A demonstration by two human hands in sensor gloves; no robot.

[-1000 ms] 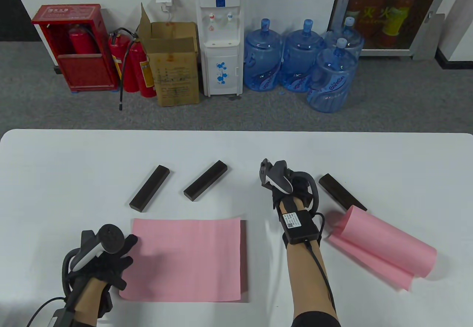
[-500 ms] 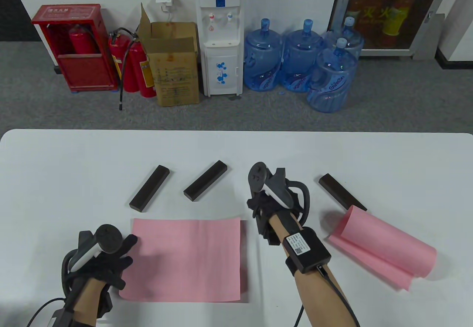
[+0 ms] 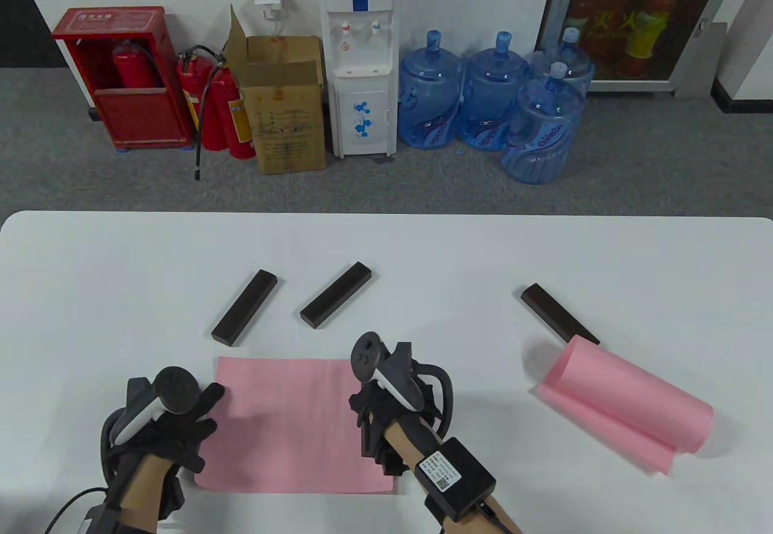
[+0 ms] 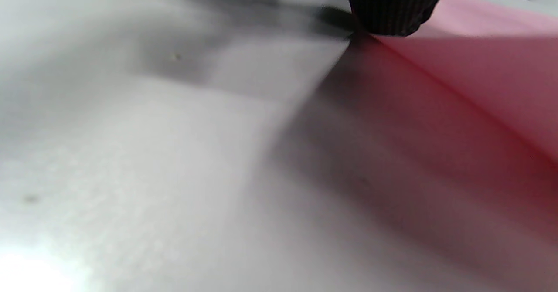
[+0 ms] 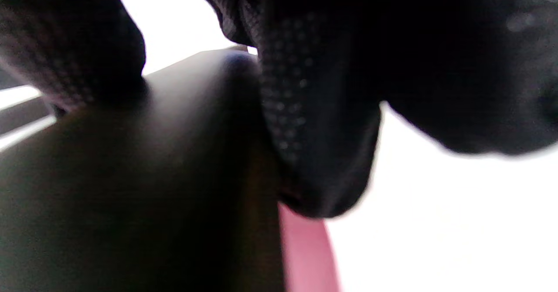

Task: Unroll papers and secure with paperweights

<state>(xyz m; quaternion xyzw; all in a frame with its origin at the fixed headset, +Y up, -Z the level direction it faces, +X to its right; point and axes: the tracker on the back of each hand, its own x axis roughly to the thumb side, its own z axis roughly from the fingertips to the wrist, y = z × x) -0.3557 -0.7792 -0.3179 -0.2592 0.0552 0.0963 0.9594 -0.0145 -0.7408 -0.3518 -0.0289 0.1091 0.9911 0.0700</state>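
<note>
A flat pink sheet (image 3: pixel 290 419) lies on the white table (image 3: pixel 423 244). My left hand (image 3: pixel 202 422) presses on its left edge with the fingers spread; the left wrist view shows a fingertip (image 4: pixel 392 8) at the sheet's edge (image 4: pixel 479 87). My right hand (image 3: pixel 377 431) is over the sheet's right edge. The right wrist view shows its fingers (image 5: pixel 314 130) gripping a dark wooden paperweight (image 5: pixel 152 174) just above the pink paper (image 5: pixel 307 248). A half-rolled pink sheet (image 3: pixel 628 404) lies at the right.
Two dark paperweights (image 3: pixel 244 305) (image 3: pixel 335 295) lie behind the flat sheet. A third (image 3: pixel 558 313) lies at the right, its near end under the rolled sheet. Beyond the table's far edge the floor holds water bottles, a box and fire extinguishers.
My right hand has come back from the table's middle, left and toward me, carrying a paperweight to the flat sheet's right edge. The left hand has stayed on the sheet.
</note>
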